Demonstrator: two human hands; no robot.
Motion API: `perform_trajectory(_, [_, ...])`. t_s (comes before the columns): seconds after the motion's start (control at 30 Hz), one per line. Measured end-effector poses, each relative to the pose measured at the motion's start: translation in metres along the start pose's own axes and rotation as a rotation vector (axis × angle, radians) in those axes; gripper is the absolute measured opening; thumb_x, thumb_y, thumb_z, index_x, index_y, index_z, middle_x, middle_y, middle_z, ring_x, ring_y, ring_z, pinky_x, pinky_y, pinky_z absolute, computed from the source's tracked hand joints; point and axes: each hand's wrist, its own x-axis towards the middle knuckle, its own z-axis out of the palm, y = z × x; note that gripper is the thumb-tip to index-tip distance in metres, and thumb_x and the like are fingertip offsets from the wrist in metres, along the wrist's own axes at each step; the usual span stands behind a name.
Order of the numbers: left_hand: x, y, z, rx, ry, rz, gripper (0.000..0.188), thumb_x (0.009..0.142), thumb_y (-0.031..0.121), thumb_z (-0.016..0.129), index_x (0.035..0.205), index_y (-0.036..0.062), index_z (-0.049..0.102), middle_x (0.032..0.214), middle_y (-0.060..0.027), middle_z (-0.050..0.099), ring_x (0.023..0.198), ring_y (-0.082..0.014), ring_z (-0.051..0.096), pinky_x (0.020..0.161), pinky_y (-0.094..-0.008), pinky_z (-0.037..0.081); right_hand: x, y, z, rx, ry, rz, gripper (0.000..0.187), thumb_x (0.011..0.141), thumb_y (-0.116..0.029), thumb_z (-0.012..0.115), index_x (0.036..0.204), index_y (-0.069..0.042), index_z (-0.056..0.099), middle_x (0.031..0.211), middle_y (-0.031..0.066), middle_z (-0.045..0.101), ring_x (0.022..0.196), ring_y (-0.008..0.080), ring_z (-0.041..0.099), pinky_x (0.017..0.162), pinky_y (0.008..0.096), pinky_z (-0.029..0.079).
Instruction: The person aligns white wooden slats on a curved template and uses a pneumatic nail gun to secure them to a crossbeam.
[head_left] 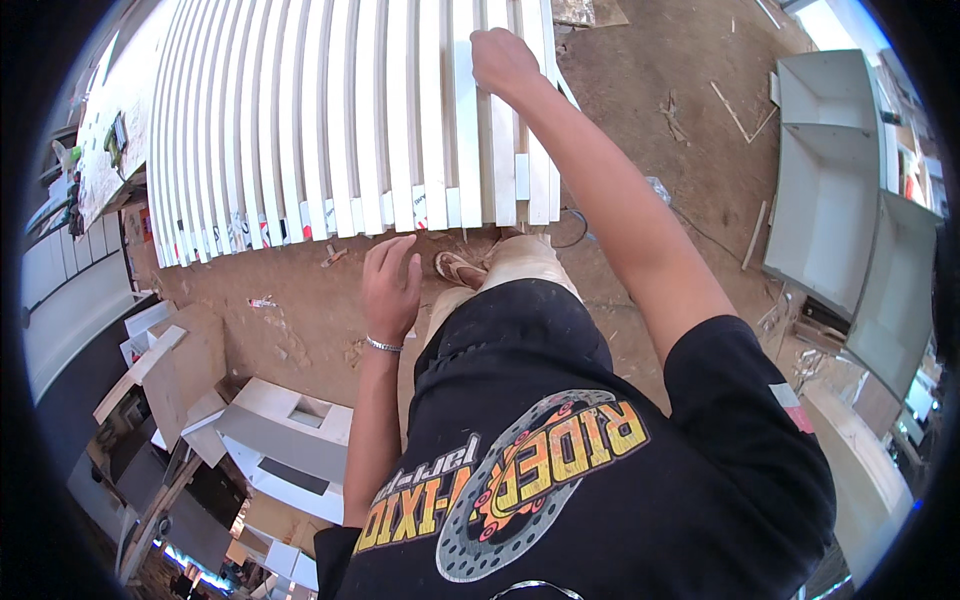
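Long white slats (pixel 370 110) lie side by side in a slatted panel in front of me, with narrow gaps between them. Near its right end, my right hand (pixel 503 62) is closed at the edge of one white slat (pixel 467 130); the undersides of the fingers are hidden. My left hand (pixel 391 287), with a bracelet at the wrist, hangs just short of the panel's near edge. Its fingers are stretched out and hold nothing. Short white pieces (pixel 522 176) show between the slat ends.
A grey-white open cabinet (pixel 825 190) stands at the right on the brown floor. Wood scraps (pixel 735 110) and a cable (pixel 700 228) lie nearby. Boards and white box parts (pixel 285 440) are heaped at the lower left. A worktop (pixel 100 165) with tools stands at the far left.
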Motion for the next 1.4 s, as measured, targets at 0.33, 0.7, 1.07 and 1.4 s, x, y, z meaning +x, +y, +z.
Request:
perform_trajectory(0.33, [-0.006, -0.006, 0.001, -0.191, 0.005, 0.007, 0.031, 0.092, 0.013, 0.071, 0.121, 0.0048, 0.07, 0.119, -0.0156, 0.067, 0.114, -0.0338, 0.06, 0.099, -0.0432, 0.05, 0.024, 0.024, 0.003, -0.196, -0.071, -0.106, 0.02, 0.084, -0.007, 0.061, 0.095, -0.003, 0.078, 0.096, 0.0201, 0.075, 0.094, 0.0384, 0.072, 0.086, 0.0453, 0.057])
perform_trajectory(0.7, [-0.013, -0.017, 0.005, -0.252, -0.029, -0.042, 0.033, 0.093, 0.017, 0.07, 0.123, 0.0041, 0.068, 0.121, -0.0186, 0.066, 0.118, -0.0363, 0.059, 0.105, -0.0457, 0.047, -0.036, 0.005, 0.011, -0.086, -0.124, -0.038, 0.018, 0.086, -0.01, 0.067, 0.098, -0.001, 0.078, 0.092, 0.0231, 0.075, 0.091, 0.0369, 0.073, 0.085, 0.0431, 0.057])
perform_trajectory(1.07, [0.005, 0.011, 0.008, -0.352, -0.176, 0.007, 0.034, 0.095, 0.023, 0.067, 0.124, 0.0042, 0.068, 0.122, -0.0196, 0.066, 0.122, -0.0365, 0.058, 0.109, -0.0453, 0.045, -0.133, -0.028, 0.022, 0.033, -0.126, -0.009, 0.016, 0.085, -0.008, 0.064, 0.089, 0.002, 0.076, 0.09, 0.0275, 0.072, 0.091, 0.0443, 0.071, 0.086, 0.0501, 0.057])
perform_trajectory(1.4, [-0.015, 0.009, 0.021, -0.372, -0.19, 0.006, 0.033, 0.094, 0.024, 0.068, 0.119, 0.0031, 0.069, 0.114, -0.0161, 0.07, 0.11, -0.0351, 0.063, 0.101, -0.0435, 0.049, -0.16, -0.027, 0.011, 0.083, -0.164, 0.036, 0.024, 0.091, -0.012, 0.063, 0.108, -0.002, 0.076, 0.09, 0.0215, 0.075, 0.087, 0.0381, 0.073, 0.085, 0.0453, 0.056])
